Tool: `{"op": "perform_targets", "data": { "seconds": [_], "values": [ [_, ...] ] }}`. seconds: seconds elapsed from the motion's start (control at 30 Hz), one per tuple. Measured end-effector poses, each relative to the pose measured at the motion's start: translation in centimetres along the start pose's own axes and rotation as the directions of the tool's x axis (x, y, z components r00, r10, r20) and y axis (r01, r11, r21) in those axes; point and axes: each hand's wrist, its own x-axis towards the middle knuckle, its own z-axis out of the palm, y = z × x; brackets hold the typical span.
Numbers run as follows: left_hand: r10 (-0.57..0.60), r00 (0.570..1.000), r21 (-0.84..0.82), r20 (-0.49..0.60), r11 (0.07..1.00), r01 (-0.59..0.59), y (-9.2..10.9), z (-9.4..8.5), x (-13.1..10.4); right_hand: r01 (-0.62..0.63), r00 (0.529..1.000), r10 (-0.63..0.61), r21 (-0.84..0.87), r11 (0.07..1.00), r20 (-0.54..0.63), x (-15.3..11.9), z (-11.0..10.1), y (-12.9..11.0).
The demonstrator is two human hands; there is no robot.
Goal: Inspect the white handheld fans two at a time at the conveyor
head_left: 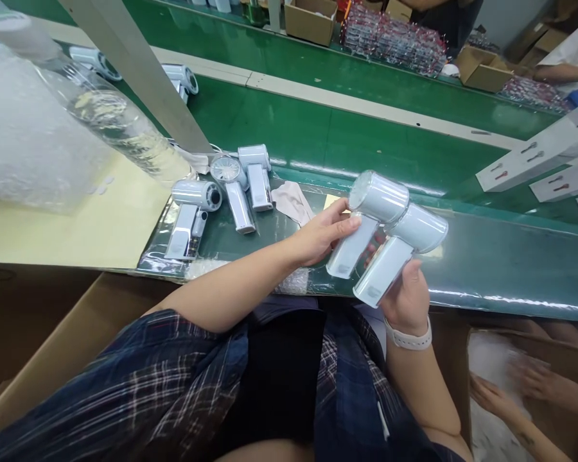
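Two light-blue, glossy handheld fans are held side by side over the near edge of the green work surface. My left hand [320,236] is closed on the left handheld fan [378,196], its thumb on the upper handle. The right handheld fan [417,228] is in my right hand [407,296], which wraps its handle from behind and below. Their heads touch or overlap, and both handles slant down to the left. Some of my fingers are hidden behind the handles. Left of my hands lie more fans: one fan [185,218], another with its round grille up [236,192], and a third [256,176].
A pale cloth [293,200] lies beside those fans. A clear plastic bottle [120,125] and a slanted metal post [139,70] stand at the left. Two more fans sit on the green belt [308,131]. White boxes [534,154] stand right. Another person's hands [505,391] work in a carton below.
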Motion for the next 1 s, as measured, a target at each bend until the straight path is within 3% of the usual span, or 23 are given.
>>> {"op": "perform_targets", "data": {
  "seconds": [0.27, 0.5, 0.63, 0.77, 1.0],
  "values": [
    [-0.102, 0.990, -0.014, 0.099, 0.995, 0.103, 0.6, -0.1, 0.0, 0.106, 0.991, -0.111, -0.064, 0.992, -0.078, -0.5, -1.1, -0.3],
    [-0.107, 0.994, -0.057, 0.010, 0.993, 0.108, 0.2, -0.4, 0.1, -0.027, 0.996, 0.030, 0.038, 0.999, -0.089, -0.4, -1.1, -0.6],
    [-0.107, 0.994, -0.097, -0.001, 0.989, 0.107, 0.2, -0.7, -0.1, -0.069, 0.997, 0.070, 0.078, 0.995, -0.015, -0.2, -1.0, -1.0],
    [-0.091, 0.995, -0.044, -0.051, 0.995, 0.089, 0.4, -0.6, -0.1, -0.096, 0.995, 0.094, 0.088, 0.991, 0.028, -0.1, -0.8, -1.4],
    [-0.033, 0.999, 0.069, -0.019, 0.997, 0.035, 0.8, -0.6, 0.0, -0.088, 0.994, 0.080, 0.117, 0.989, 0.070, -0.2, -0.5, -1.5]
  ]
}}
